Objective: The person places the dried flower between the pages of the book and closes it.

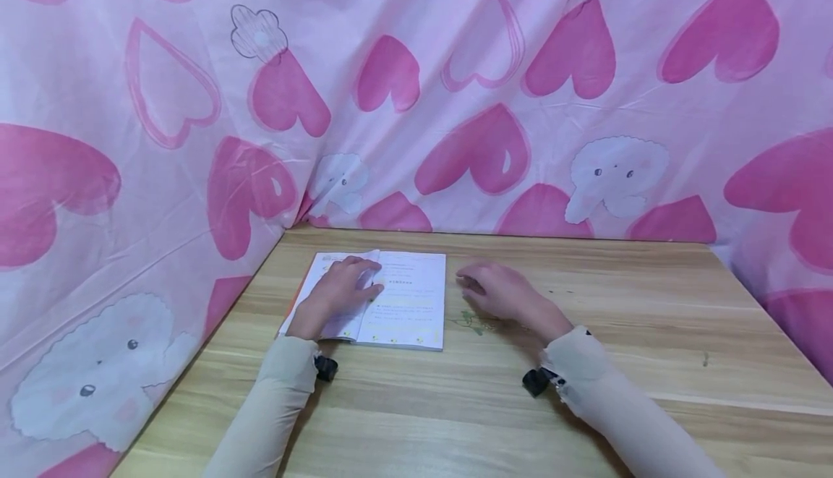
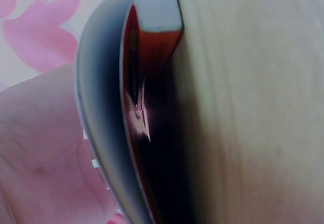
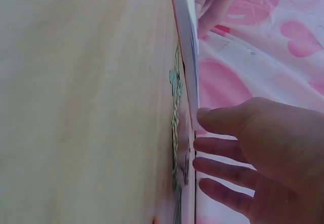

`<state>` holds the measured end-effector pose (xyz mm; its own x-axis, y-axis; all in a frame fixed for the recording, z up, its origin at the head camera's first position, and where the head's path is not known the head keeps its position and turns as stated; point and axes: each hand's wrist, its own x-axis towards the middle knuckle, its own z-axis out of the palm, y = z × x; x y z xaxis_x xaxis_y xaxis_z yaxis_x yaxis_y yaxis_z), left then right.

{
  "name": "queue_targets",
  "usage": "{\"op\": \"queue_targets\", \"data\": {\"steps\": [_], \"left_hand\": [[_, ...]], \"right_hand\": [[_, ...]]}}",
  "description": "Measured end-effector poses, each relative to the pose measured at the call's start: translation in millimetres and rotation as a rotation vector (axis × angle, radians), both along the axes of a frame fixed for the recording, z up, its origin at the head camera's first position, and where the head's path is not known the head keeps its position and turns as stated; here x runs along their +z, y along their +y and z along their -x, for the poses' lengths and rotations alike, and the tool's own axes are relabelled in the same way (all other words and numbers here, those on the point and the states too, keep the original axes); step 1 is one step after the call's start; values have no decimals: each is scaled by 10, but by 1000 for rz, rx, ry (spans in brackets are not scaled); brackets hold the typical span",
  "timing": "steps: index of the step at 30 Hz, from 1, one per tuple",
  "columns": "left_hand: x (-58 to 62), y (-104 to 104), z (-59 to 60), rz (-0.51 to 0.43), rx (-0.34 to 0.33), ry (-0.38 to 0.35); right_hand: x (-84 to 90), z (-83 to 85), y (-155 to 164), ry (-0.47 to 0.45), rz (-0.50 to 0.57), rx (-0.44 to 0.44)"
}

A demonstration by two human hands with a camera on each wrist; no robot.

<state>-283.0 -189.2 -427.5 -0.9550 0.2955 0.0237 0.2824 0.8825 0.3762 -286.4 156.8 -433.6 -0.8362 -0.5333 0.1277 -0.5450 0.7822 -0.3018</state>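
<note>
An open book (image 1: 410,322) with printed white pages lies on the wooden table. My left hand (image 1: 335,291) rests on its left page near the fold, fingers and thumb spread. From the left wrist, the left part of the book (image 2: 101,82) curves up off the tabletop, with the palm (image 2: 40,153) behind it. Right of the book, my right hand (image 1: 504,291) hovers low with relaxed, slightly bent fingers and nothing in them. Its thumb (image 3: 217,120) is right at the book's edge in the right wrist view. Beneath lies a thin braided cord (image 3: 175,127) with a small green piece.
Pink heart-patterned cloth (image 1: 468,102) hangs along the back and sides of the table (image 1: 416,406). A black wrist camera (image 1: 327,368) sits at the left cuff and another black camera (image 1: 536,382) at the right cuff.
</note>
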Motion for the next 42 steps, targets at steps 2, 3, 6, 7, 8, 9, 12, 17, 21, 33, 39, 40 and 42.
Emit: {"op": "queue_targets", "data": {"steps": [2, 3, 6, 7, 8, 9, 12, 17, 21, 33, 39, 40, 42], "left_hand": [[4, 10, -6, 0, -1, 1], [4, 14, -8, 1, -1, 1], [4, 17, -13, 0, 4, 3], [4, 18, -14, -1, 6, 4], [4, 18, -13, -1, 10, 1], [4, 19, -14, -1, 13, 0], [1, 17, -12, 0, 19, -4], [-7, 5, -4, -2, 15, -5], [-13, 2, 3, -2, 16, -2], [-15, 1, 9, -2, 20, -13], [-23, 2, 26, -3, 24, -29], [-23, 3, 28, -3, 25, -29], [-27, 3, 34, -3, 25, -29]], "right_hand": [[-9, -30, 75, 15, -11, 1], [-13, -44, 111, 21, -19, -3], [-16, -87, 205, 23, -29, -25], [-14, -101, 232, 18, -31, -37], [-11, -114, 256, 13, -34, -48], [-5, -130, 277, 8, -34, -53], [20, -182, 334, -1, -31, -69], [43, -270, 417, 30, -57, -63], [34, -306, 466, 28, -79, -67], [29, -283, 504, -23, -15, -60], [-11, -239, 479, 9, 3, -71], [-19, -230, 472, 14, 8, -73], [-28, -214, 455, 16, 17, -76]]}}
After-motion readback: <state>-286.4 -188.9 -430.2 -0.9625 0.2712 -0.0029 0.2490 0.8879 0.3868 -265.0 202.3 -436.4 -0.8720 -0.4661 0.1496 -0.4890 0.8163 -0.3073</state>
